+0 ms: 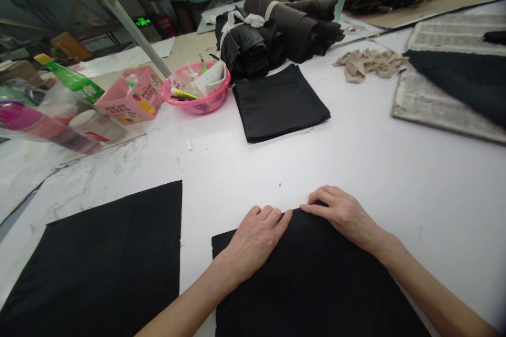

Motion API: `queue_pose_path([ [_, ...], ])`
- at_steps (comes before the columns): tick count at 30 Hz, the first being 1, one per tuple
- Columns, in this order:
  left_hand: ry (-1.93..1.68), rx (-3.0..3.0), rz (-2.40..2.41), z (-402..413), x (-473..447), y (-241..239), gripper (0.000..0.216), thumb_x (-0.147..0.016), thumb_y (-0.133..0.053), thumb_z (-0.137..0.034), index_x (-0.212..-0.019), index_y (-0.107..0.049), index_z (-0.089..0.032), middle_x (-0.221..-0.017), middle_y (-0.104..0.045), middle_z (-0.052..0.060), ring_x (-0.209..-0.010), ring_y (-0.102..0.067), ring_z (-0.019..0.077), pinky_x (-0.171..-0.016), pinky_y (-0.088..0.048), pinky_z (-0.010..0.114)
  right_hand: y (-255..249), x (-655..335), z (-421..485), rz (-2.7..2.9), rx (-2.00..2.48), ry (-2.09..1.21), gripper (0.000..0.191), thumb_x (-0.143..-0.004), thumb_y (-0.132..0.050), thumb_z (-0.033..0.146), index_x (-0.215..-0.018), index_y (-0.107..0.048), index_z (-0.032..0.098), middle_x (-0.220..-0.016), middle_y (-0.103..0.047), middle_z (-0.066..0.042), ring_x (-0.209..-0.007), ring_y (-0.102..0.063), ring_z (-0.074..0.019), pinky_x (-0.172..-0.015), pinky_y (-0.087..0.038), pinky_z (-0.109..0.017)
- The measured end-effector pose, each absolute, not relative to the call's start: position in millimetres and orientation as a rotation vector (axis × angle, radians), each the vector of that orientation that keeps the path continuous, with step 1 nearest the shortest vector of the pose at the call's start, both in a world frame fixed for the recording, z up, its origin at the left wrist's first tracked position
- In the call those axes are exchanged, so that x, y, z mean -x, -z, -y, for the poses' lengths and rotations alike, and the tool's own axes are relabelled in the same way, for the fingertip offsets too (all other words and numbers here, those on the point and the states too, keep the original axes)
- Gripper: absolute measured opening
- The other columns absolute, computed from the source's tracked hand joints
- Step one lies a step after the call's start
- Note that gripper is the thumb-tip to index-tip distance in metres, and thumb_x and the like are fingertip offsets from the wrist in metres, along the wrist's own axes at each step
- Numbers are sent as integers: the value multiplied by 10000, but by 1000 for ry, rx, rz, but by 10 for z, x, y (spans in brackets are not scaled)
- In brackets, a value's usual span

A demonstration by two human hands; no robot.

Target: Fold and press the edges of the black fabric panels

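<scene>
Low in the frame's centre, my left hand [255,239] and right hand [342,216] press flat, fingers extended and gripping nothing, on the far edge of the black cloth piece [316,284], which I judge I am squaring up on the white table [356,158], needing even palm pressure.

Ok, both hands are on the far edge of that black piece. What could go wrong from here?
1. The left hand and right hand press only the far edge of the black fabric piece; the rest lies free and might slide or wrinkle on the white table.
2. The second black piece lies close on the left; a sideways shift could overlap the two.
</scene>
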State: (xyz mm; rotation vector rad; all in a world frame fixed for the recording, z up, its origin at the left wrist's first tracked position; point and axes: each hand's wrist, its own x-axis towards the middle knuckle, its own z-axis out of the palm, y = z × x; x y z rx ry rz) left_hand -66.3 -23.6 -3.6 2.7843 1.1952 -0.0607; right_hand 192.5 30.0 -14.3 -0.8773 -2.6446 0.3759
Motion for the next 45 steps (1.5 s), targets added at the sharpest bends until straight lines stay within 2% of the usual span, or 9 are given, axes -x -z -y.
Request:
queue_pose_path([
  [5, 55, -2821, -1158, 202, 612, 7, 434, -976, -401, -120, -1405, -340, -117, -1070, -549, 64, -918, -492, 200, -783, -387, 351, 126, -1927, -304, 2653, 874, -354, 216, -1016, -456, 188, -1130, -635, 226, -1016, -568, -53, -931, -509, -182, -823, -410, -354],
  [16, 61, -2762, -1215, 167, 534, -19, 485, -951, -461, -137, -1415, -327, -180, -1052, -539, 64, -922, -494, 207, -797, -399, 345, 146, -1977, -332, 2662, 865, -353, 211, -1020, -439, 196, -1132, -617, 219, -1002, -579, -59, -946, -514, -193, -841, -405, -359],
  [23, 40, -2771, -1203, 174, 474, -2, 452, -942, -458, -132, -1383, -359, -145, -1093, -540, 77, -938, -487, 213, -812, -398, 358, 123, -2042, -361, 2660, 843, -349, 203, -1018, -447, 191, -1111, -625, 214, -992, -583, -56, -932, -515, -186, -825, -404, -352],
  [31, 8, -2766, -1212, 130, 430, -6, 466, -960, -431, -141, -1412, -326, -178, -1029, -554, 62, -918, -505, 206, -790, -397, 348, 101, -2078, -342, 2693, 894, -328, 221, -1004, -467, 172, -1152, -620, 230, -1019, -575, -58, -939, -517, -193, -836, -410, -364],
  [37, -17, -2824, -1207, 124, 354, 9, 415, -974, -414, -148, -1385, -358, -133, -1055, -547, 72, -919, -498, 206, -779, -398, 353, 90, -2115, -342, 2705, 910, -334, 227, -1021, -435, 185, -1160, -610, 226, -1034, -567, -61, -951, -502, -194, -835, -404, -375],
  [45, -51, -2798, -1190, 110, 314, -25, 433, -959, -441, -143, -1384, -359, -133, -1053, -549, 63, -924, -502, 207, -748, -394, 361, 72, -2184, -356, 2679, 912, -289, 230, -1018, -428, 180, -1122, -628, 220, -995, -580, -63, -914, -517, -190, -808, -416, -359],
])
